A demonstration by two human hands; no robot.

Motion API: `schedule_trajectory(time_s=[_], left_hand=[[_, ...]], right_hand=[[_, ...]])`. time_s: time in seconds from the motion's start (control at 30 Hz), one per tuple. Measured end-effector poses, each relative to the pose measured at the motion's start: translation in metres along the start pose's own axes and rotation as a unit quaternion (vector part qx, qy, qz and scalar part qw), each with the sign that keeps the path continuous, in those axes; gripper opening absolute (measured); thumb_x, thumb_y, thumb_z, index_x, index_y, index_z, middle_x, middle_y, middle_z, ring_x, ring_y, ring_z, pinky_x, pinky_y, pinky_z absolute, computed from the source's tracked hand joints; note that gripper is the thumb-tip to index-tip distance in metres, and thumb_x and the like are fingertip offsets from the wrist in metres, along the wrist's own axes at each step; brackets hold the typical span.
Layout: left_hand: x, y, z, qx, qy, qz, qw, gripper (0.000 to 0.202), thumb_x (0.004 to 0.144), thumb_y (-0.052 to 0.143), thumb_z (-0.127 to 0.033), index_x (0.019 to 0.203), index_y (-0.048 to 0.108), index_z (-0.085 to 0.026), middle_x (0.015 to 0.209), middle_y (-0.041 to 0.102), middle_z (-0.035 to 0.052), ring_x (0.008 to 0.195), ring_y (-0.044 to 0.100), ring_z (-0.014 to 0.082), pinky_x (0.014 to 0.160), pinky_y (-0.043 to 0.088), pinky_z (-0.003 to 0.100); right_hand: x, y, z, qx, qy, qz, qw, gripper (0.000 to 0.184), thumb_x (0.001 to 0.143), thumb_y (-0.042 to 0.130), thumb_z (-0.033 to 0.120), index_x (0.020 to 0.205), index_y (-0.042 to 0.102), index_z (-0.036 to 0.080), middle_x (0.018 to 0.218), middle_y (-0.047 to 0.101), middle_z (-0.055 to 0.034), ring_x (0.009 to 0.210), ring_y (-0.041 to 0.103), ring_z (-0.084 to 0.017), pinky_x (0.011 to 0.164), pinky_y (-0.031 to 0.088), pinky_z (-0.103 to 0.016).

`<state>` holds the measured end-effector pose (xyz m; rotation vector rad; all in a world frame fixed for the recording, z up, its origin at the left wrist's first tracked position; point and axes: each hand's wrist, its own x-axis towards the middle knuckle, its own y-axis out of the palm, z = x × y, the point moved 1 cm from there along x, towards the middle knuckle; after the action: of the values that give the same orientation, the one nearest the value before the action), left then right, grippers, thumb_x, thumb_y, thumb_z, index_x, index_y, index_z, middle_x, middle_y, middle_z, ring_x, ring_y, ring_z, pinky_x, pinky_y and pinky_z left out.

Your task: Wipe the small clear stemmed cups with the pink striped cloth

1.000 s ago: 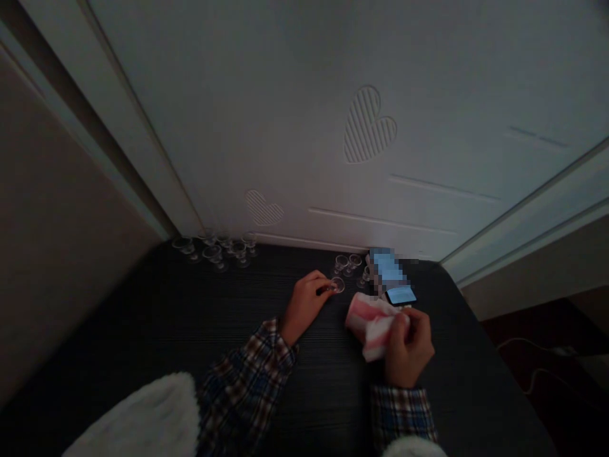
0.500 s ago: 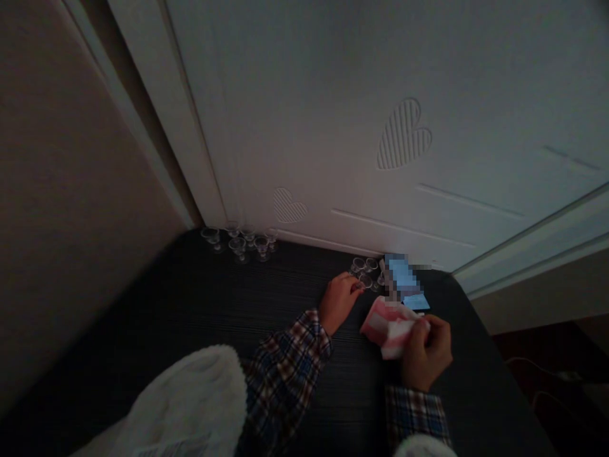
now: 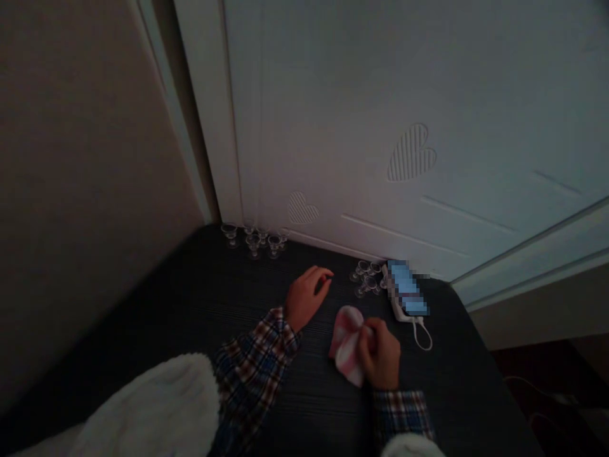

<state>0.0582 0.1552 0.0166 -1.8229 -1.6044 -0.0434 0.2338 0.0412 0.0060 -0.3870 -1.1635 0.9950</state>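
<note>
My right hand (image 3: 380, 352) is closed on a crumpled pink-and-white cloth (image 3: 349, 343) over the dark tabletop. To its left, my left hand (image 3: 308, 298) hovers with fingers loosely bent and a gap between thumb and forefinger, holding nothing I can see. Several small clear stemmed glasses (image 3: 366, 285) stand close together to the right of my left hand, beyond the cloth. Another group of small clear stemmed glasses (image 3: 254, 244) stands at the back left, near the white panel.
A phone (image 3: 408, 289) with a lit, blurred screen lies beside the right-hand glasses, with a white cable loop (image 3: 423, 335) at its near end. Behind the dark table (image 3: 200, 304) rises a white panel (image 3: 333, 127) with raised hearts. A wall (image 3: 95, 158) stands at the left.
My left hand has let go of a glass in the right-hand group and moved left. My right hand has brought the cloth left, away from the phone. The view has shifted slightly.
</note>
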Motion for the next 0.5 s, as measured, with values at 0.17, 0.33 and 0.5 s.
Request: schedule_trajectory(time_s=[0.17, 0.33, 0.5], left_hand=[[-0.004, -0.064, 0.03, 0.082, -0.009, -0.121, 0.989, 0.019, 0.087, 0.049, -0.025, 0.104, 0.058, -0.02, 0.082, 0.054, 0.0006, 0.072, 0.05, 0.0121, 0.072, 0.042, 0.025], [0.001, -0.104, 0.071, 0.127, -0.09, -0.27, 0.95, 0.03, 0.077, 0.06, -0.024, 0.105, 0.052, -0.017, 0.089, 0.05, 0.0025, 0.077, 0.05, 0.0137, 0.069, 0.043, 0.026], [0.004, -0.113, 0.093, 0.12, -0.122, -0.236, 0.957, 0.033, 0.072, 0.057, -0.015, 0.104, 0.052, -0.017, 0.095, 0.052, 0.0044, 0.084, 0.052, 0.0156, 0.071, 0.045, 0.028]], right_hand=[[0.014, 0.026, 0.037, 0.027, 0.026, -0.002, 0.999, 0.012, 0.086, 0.047, 0.024, 0.09, 0.055, 0.017, 0.074, 0.06, 0.0001, 0.066, 0.057, -0.01, 0.063, 0.042, -0.022], [0.039, 0.051, 0.057, 0.083, 0.111, -0.036, 0.99, 0.017, 0.089, 0.043, 0.028, 0.09, 0.055, 0.016, 0.083, 0.058, -0.0026, 0.075, 0.054, -0.012, 0.071, 0.042, -0.025], [0.06, 0.081, 0.092, 0.107, 0.101, -0.038, 0.988, 0.015, 0.089, 0.041, 0.025, 0.087, 0.054, 0.016, 0.085, 0.055, -0.0036, 0.081, 0.048, -0.014, 0.076, 0.038, -0.029]])
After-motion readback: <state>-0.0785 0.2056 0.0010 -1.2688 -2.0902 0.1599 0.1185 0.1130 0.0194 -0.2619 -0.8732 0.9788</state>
